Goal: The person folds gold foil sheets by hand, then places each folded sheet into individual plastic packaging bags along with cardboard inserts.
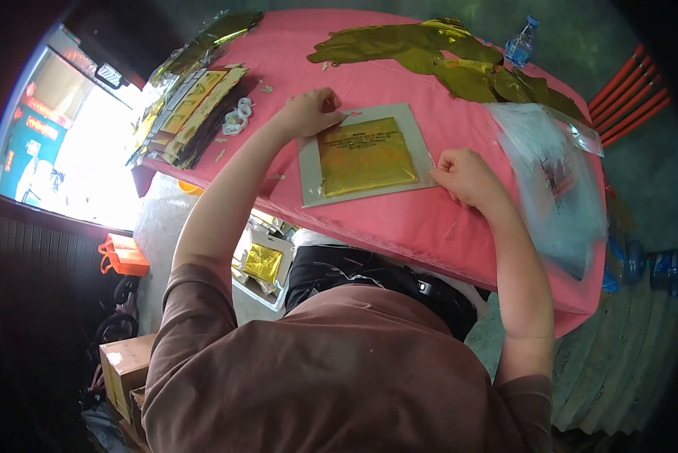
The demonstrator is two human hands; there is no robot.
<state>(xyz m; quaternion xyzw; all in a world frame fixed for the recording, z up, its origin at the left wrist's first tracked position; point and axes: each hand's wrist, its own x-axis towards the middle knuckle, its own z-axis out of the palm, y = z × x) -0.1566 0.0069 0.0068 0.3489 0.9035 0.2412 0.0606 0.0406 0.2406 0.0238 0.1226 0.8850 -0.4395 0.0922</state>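
Note:
A flat package point(369, 157) with a folded gold sheet and a grey backing card lies on the pink tablecloth point(384, 83) in front of me. My left hand point(311, 115) is at its upper left corner, with the fingers curled and closed at the edge. At the lower right corner, my right hand point(463, 175) is closed, thumb and fingers pressed together on the package's edge. Dark printed text shows through on the upper part of the gold sheet.
Gold foil shapes point(399, 47) spread along the far edge near a plastic bottle point(521, 41). Clear plastic bags point(554, 177) lie at right. Stacked gold and grey pieces point(195, 113) and white rings point(238, 117) sit at left. Below is a box point(281, 283) of gold packets.

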